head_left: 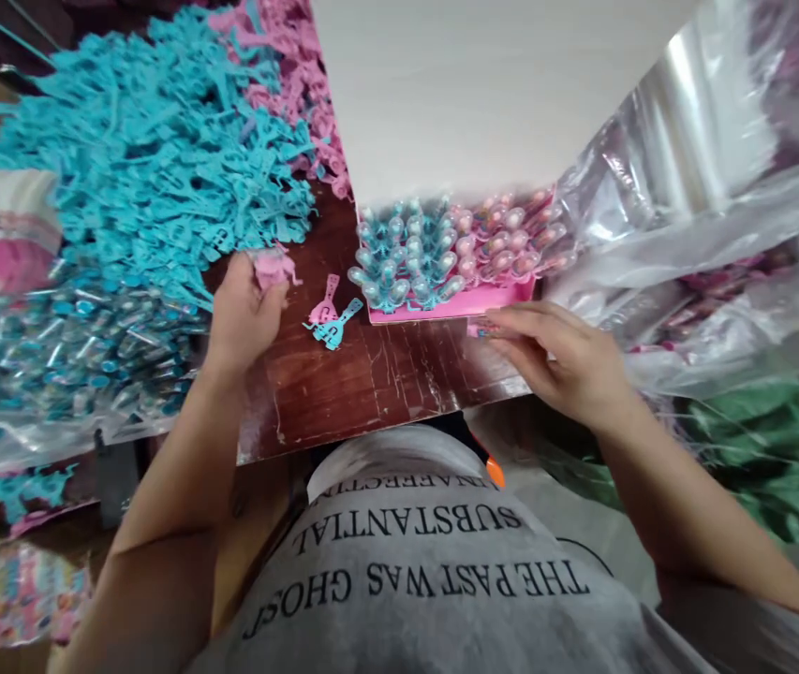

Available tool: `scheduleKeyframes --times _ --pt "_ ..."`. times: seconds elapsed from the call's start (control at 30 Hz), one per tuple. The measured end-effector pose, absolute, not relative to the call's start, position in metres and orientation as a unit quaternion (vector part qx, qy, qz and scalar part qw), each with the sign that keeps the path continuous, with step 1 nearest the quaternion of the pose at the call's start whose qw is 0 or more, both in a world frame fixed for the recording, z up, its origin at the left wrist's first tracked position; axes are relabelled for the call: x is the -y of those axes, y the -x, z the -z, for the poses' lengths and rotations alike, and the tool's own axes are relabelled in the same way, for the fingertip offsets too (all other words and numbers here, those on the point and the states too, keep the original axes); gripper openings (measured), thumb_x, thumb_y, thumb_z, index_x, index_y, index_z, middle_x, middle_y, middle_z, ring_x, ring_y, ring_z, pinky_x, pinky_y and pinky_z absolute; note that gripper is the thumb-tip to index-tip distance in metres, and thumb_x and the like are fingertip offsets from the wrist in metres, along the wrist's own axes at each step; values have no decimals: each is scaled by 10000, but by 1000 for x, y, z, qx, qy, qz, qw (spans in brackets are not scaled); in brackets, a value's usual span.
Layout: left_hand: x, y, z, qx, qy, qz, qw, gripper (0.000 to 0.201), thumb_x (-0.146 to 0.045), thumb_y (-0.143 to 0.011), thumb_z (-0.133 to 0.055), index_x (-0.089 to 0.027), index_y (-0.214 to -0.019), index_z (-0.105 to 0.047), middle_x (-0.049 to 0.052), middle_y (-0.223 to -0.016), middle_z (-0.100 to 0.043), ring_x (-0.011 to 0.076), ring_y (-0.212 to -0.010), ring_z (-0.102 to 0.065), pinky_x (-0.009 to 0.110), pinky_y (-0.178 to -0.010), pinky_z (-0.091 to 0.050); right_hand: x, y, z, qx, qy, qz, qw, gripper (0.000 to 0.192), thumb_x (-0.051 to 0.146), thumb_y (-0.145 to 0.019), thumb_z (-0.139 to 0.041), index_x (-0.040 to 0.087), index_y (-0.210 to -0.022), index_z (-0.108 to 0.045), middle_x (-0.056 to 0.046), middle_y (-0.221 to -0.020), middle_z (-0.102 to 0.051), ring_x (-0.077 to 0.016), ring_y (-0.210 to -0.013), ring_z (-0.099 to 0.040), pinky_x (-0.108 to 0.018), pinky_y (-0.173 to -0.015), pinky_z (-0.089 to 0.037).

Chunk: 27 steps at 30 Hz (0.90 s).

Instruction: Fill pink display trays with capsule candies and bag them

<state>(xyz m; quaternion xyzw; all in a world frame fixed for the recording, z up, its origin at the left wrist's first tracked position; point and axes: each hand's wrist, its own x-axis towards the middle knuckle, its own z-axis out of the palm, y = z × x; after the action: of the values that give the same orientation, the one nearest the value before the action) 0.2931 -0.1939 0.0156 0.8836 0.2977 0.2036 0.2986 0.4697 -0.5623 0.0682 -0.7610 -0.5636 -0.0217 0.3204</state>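
My left hand (243,314) is closed on a pink plastic figure piece (274,267), beside the blue heap. In the fingertips of my right hand (560,360) is a small clear tube with a pink end (481,327), just in front of the display box. That pink box (451,303) holds rows of upright clear-topped tubes, blue pieces (406,253) at left and pink pieces (501,245) at right. Between my hands, a loose pink piece (325,304) and a blue piece (334,328) lie touching on the brown table (385,374).
A big heap of blue plastic pieces (160,140) covers the left, with pink pieces (293,75) behind it. A bag of blue-ended tubes (96,346) sits nearer me. The white box lid (455,94) stands up behind the rows. Clear plastic bags (694,234) crowd the right.
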Motion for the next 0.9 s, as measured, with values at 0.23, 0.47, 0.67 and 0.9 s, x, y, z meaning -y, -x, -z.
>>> scheduleKeyframes --times 0.23,0.47,0.67,0.9 --pt "316 -261 -59 -76 -888 -19 454 199 -346 -1064 -575 -217 -1110 -719 47 -1006 -725 180 -897 -695 310 -809 -566 547 -464 -47 607 700 -82 366 277 314 -1088 -635 256 -1353 -687 -58 -1219 -824 -214 -1093 -803 -360 -912 -681" --pt "350 -284 -43 -37 -851 -17 523 240 -322 -1098 -625 -176 -938 -730 -24 -757 -634 107 -693 -591 214 -661 -465 552 -467 -45 656 644 -104 379 245 289 -1096 -633 220 -1321 -702 -50 -1216 -828 -170 -1091 -805 -287 -936 -662" --pt "356 -303 -49 23 -891 46 451 245 -291 -1124 -563 -191 -1069 -780 34 -951 -717 157 -882 -669 273 -791 -526 569 -469 -44 679 645 -25 350 243 216 -1090 -633 216 -1328 -680 -41 -1261 -819 -140 -1073 -807 -231 -847 -656" --pt "376 -316 -43 36 -925 12 379 281 -294 -1141 -508 -191 -1207 -761 65 -1121 -766 176 -958 -739 281 -826 -588 589 -462 -31 561 690 -122 441 247 348 -1119 -595 181 -1277 -684 -67 -1089 -823 -153 -954 -795 -262 -816 -625"
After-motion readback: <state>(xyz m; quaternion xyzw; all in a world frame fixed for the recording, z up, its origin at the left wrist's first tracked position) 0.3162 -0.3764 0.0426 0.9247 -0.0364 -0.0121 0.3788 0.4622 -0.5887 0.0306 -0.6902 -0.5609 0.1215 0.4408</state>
